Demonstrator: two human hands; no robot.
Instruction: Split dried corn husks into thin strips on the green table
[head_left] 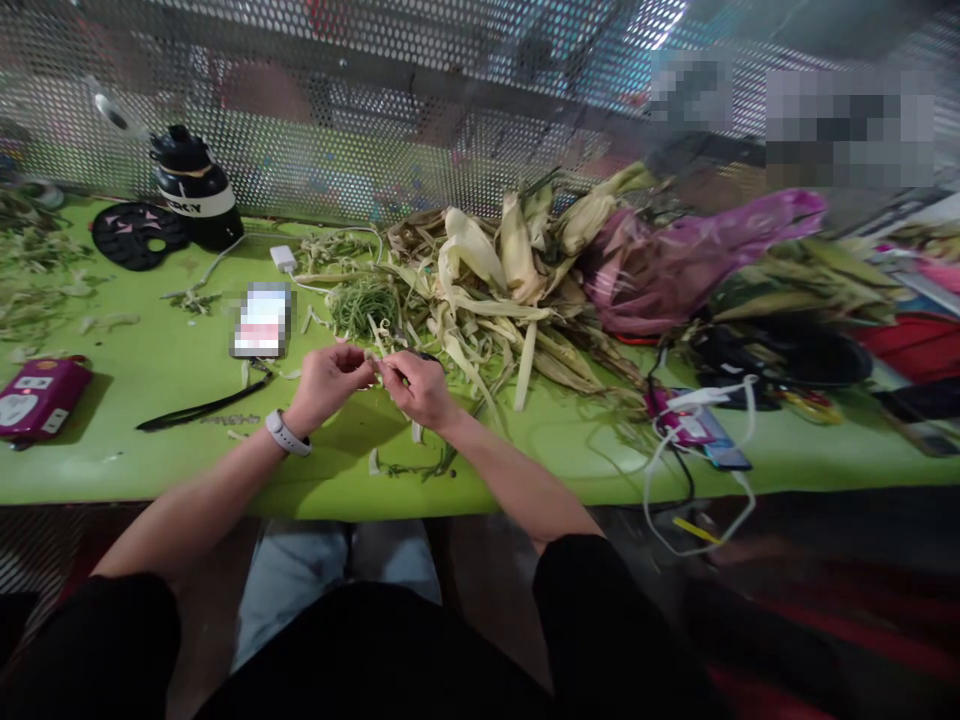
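Observation:
My left hand (332,382) and my right hand (417,385) meet over the green table, fingertips pinched together. Between them is a small, pale strip of corn husk (377,340), mostly hidden by the fingers. Just beyond the hands lies a tangle of thin green shreds (362,306). To the right of it, a large heap of dried corn husks (517,265) spreads out, with loose strips reaching toward my right forearm. Below my right hand, a few green shreds (416,468) lie on the table. My left wrist wears a white band (288,434).
A phone (261,320) with a black strap lies left of my hands. Farther left are a magenta box (43,398) and a black bottle (196,190). A pink plastic bag (675,260) rests against the husks. White cables and another phone (716,440) lie near the right front edge.

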